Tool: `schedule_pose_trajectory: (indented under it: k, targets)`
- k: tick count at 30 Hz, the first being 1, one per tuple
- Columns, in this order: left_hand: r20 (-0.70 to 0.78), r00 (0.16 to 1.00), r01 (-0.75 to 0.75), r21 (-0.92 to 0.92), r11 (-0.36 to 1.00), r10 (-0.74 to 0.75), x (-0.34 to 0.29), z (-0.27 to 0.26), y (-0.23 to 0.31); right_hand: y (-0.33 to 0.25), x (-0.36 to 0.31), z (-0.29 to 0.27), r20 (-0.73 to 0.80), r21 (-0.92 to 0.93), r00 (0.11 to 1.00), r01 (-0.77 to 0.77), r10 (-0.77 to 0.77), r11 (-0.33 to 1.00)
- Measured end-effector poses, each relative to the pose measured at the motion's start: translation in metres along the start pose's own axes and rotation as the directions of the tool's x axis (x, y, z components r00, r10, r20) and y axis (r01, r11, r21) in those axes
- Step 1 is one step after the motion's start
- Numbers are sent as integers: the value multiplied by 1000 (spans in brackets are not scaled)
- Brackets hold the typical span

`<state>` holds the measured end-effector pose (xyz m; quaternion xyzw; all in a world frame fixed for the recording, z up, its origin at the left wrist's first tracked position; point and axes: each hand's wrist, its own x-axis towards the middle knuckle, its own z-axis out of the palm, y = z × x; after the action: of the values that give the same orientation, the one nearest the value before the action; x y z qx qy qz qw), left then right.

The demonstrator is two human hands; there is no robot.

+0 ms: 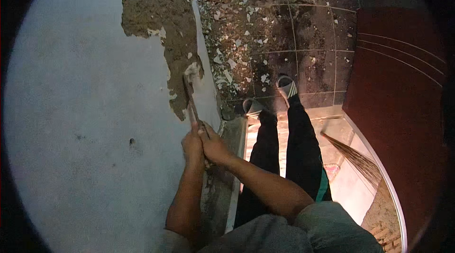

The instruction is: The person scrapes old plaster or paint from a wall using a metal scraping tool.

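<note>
Both hands are wrapped round a long, narrow bar-like tool [192, 109], my left hand [192, 145] and my right hand [215, 147] side by side. The bar's far end rests at or very near the wall, by a pale loose-looking piece of plaster [192, 70]. That spot lies beside a rough brown bare patch [177, 54] where the white coat is gone. Smooth white plaster [90, 111] still covers the wall to the left, with a ragged edge along the patch. The exact shape of the tool's tip cannot be made out.
Plaster chips [230, 63] litter the dark tiled floor [313, 68] along the wall's foot. My slippered feet [287, 88] stand at a doorway edge. A stick broom [355, 153] lies right of my legs, near a dark red panel [398, 111].
</note>
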<state>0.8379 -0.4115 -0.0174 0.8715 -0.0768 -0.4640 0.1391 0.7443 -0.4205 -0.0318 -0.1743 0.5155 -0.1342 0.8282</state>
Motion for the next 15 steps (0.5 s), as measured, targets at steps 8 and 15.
schedule_pose_trajectory:
  k: [8,15]
  targets:
    - [-29,999,-24,-73,997,22,-12,5,-1,37,19,9,-84,-44,991,104,-108,994]
    - [-2,999,-51,-14,999,51,0,6,-7,40,14,9,-55,-83,993,102,-106,991]
